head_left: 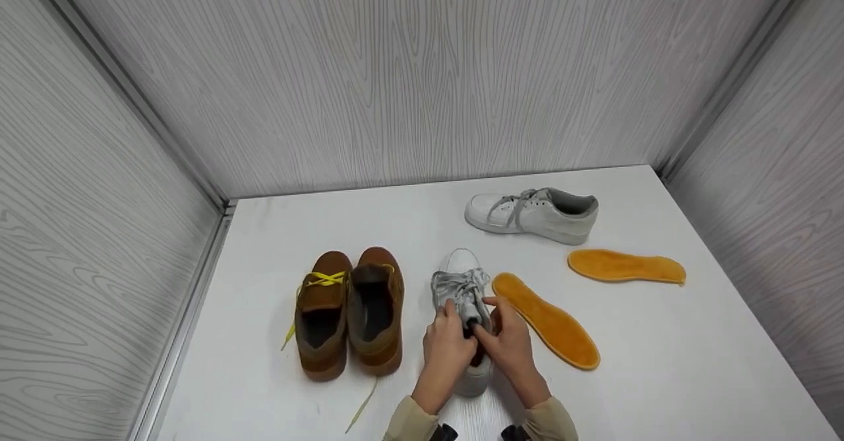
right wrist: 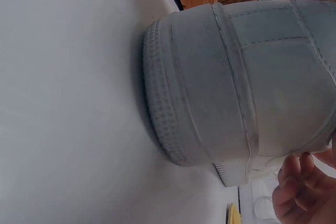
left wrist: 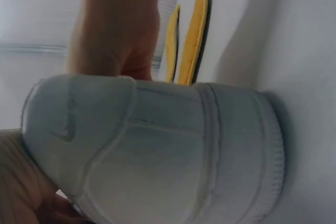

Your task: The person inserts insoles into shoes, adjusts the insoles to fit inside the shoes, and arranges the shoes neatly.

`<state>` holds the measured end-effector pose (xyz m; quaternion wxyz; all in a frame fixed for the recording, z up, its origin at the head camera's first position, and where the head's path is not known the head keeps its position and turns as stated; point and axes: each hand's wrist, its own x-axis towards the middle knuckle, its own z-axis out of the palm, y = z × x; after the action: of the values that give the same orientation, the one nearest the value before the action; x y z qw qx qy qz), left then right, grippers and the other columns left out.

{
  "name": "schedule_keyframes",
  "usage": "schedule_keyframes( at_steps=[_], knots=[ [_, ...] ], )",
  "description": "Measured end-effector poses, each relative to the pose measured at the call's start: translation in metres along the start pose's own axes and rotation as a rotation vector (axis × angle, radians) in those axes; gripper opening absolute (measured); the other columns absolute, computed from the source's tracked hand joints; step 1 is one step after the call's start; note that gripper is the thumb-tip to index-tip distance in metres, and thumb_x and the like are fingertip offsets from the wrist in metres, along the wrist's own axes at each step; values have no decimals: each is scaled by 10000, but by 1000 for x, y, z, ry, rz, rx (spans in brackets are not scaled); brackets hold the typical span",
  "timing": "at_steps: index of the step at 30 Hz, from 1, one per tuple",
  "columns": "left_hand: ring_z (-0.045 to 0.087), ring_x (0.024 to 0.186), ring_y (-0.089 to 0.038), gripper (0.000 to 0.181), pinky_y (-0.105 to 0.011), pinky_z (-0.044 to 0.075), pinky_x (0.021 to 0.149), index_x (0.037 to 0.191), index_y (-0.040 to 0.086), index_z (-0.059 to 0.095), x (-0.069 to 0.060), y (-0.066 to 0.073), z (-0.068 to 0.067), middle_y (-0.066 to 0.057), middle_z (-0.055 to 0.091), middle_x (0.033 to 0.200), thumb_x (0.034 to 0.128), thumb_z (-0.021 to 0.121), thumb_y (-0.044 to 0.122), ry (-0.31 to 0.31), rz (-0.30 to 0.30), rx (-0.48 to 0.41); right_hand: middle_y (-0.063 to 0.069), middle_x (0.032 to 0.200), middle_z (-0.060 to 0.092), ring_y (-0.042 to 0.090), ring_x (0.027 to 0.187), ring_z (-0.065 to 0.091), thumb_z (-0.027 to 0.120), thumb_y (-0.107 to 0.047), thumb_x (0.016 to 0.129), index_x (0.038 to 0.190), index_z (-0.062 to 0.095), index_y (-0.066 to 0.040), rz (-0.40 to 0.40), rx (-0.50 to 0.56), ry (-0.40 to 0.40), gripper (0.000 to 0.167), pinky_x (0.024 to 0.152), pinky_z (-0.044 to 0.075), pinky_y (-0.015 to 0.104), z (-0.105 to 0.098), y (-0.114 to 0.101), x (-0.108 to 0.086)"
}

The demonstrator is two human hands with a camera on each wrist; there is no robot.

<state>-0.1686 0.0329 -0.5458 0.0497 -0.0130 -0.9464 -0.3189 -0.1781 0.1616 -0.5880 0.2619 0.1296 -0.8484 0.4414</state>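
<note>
A white lace-up sneaker (head_left: 473,383) stands toe away from me, its grey laces (head_left: 465,286) and tongue spread loosely over the front. My left hand (head_left: 443,345) grips the left side of its opening, the thumb reaching into the shoe. From the right, my right hand (head_left: 511,345) pinches the collar, thumb at the opening and fingertips (right wrist: 291,169) against the outer side. Something dark shows inside between the thumbs. The heel (left wrist: 142,145) fills much of the left wrist view and hides part of both hands. An orange insole (head_left: 550,322) lies just right of my right hand.
Two brown shoes, one with yellow laces (head_left: 323,319) and one with its flap opened (head_left: 376,316), stand to the left. A pale lace end (head_left: 362,405) trails below them. Another white sneaker (head_left: 534,217) and a second orange insole (head_left: 626,266) lie back right.
</note>
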Motion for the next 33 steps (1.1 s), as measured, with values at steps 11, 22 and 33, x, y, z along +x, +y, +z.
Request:
schedule_keyframes(
  at_steps=[11, 22, 33],
  knots=[
    [644, 703, -396, 533, -488, 532, 639, 1192, -37, 551, 9, -8, 13, -194, 630, 934, 742, 804, 97, 138, 105, 59, -38, 633, 482, 97, 536, 439, 779, -73, 716, 989, 666, -78, -9, -65, 80, 296, 496, 371, 263, 4, -1, 3],
    [671, 847, -376, 495, -451, 549, 702, 1249, -31, 575, 4, -14, 11, -207, 651, 1143, 782, 737, -23, 277, 290, 9, 128, 1102, 617, 118, 640, 500, 673, 123, 695, 1206, 679, -44, -159, 3, 124, 538, 475, 384, 195, 4, 7, 9],
    [662, 647, -344, 410, -416, 531, 565, 1199, -61, 601, 6, -20, 12, -192, 691, 1029, 798, 689, -45, 317, 379, 38, 133, 1174, 645, 243, 924, 613, 610, 157, 741, 1194, 673, 18, -142, 57, 80, 478, 703, 455, 274, 5, 3, 11]
  ],
)
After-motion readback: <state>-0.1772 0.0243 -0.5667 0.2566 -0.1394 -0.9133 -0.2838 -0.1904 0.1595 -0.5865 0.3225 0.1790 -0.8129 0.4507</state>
